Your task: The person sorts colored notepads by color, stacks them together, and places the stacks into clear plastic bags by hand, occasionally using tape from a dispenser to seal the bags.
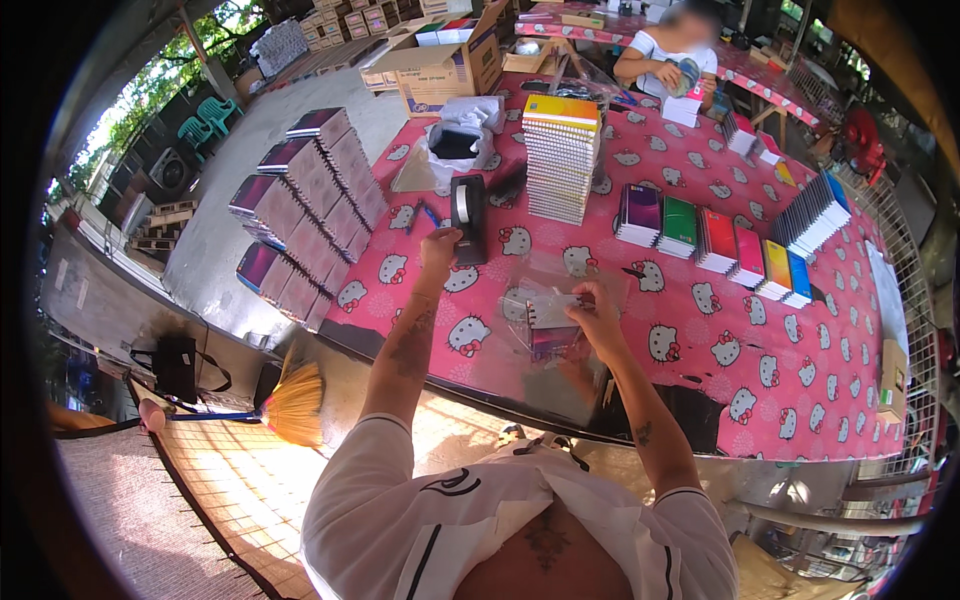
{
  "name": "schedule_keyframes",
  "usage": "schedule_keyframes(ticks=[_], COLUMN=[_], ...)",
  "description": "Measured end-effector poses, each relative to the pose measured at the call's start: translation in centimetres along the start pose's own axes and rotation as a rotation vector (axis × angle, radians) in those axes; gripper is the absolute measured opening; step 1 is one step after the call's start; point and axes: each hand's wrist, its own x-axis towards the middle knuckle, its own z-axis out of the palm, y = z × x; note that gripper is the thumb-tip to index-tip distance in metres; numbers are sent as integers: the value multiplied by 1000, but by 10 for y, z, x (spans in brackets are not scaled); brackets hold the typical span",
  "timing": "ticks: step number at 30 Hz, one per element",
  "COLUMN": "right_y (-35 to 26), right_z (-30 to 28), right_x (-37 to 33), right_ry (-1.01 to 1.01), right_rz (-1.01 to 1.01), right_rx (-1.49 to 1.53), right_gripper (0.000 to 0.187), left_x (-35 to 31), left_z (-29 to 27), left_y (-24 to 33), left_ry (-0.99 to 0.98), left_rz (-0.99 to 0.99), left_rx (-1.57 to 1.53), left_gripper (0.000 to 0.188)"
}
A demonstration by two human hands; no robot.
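My left hand (pixel 438 247) reaches out to a black tape dispenser (pixel 468 215) on the pink patterned tablecloth (pixel 700 330) and touches its near end. My right hand (pixel 595 310) holds a pack of spiral notebooks in a clear plastic bag (pixel 548 322) against the table in front of me. A tall stack of spiral notebooks with a yellow and orange top cover (pixel 562 160) stands beyond the dispenser.
A row of small coloured notebook piles (pixel 715 240) lies to the right. Wrapped dark packs (pixel 300 215) are stacked at the table's left edge. Cardboard boxes (pixel 440 65) sit at the far end, where another person (pixel 672 58) works. A broom (pixel 285 405) lies on the floor at left.
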Motion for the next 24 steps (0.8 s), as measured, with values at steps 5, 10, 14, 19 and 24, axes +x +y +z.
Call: schedule_keyframes(ticks=[5, 10, 14, 19, 24], right_y=[7, 2, 6, 14, -13], right_z=[4, 12, -2, 3, 5], right_x=[1, -1, -2, 0, -9], right_ry=[-1, 20, 59, 48, 26], right_rz=[-72, -84, -79, -92, 24], right_rx=[-60, -9, -47, -20, 64], right_gripper=[33, 28, 29, 30, 35], left_x=[4, -12, -28, -97, -86], left_z=[6, -9, 1, 69, 143], left_y=[-20, -66, -11, 66, 79], left_ry=[221, 173, 154, -962, -1440], left_rz=[259, 166, 469, 706, 567], left_rx=[357, 33, 1112, 805, 1399], left_gripper=[22, 20, 20, 21, 39])
